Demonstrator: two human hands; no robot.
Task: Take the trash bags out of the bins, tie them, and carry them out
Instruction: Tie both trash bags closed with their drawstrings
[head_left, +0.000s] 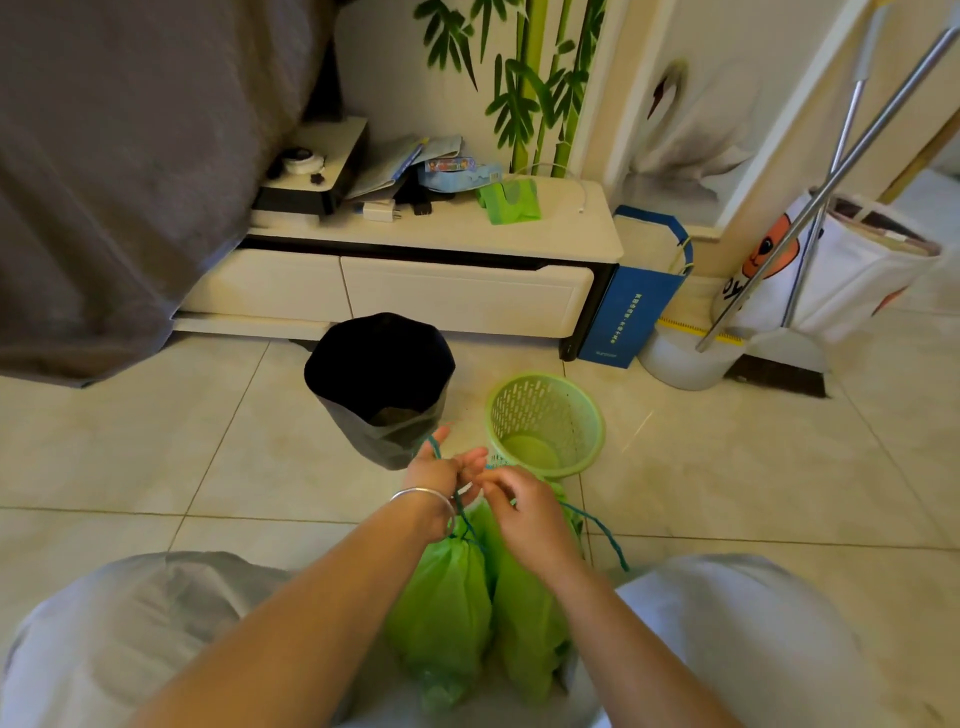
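1. down on the tiled floor, a person is crouching with both knees showing in light trousers, and a big grey cloth is hanging over something on the left.
2. a low white cabinet is sitting against the bamboo-painted wall behind the bins, with papers and a green packet lying on top of it.
3. a bin with a black liner is standing just in front of the cabinet, liner folded over the rim, looking mostly dark inside.
4. two green trash bags are lying between the knees, side by side and touching, necks gathered and pointing toward the hands.
5. the green basket bin is standing just beside the black one, on its right, with no bag in it.
6. the left hand is wearing a silver bangle and its fingers are curling round the teal drawstring.
7. the right hand is pinching the same string right up against the left hand, above the bag necks, while a loose end is trailing off to the right.
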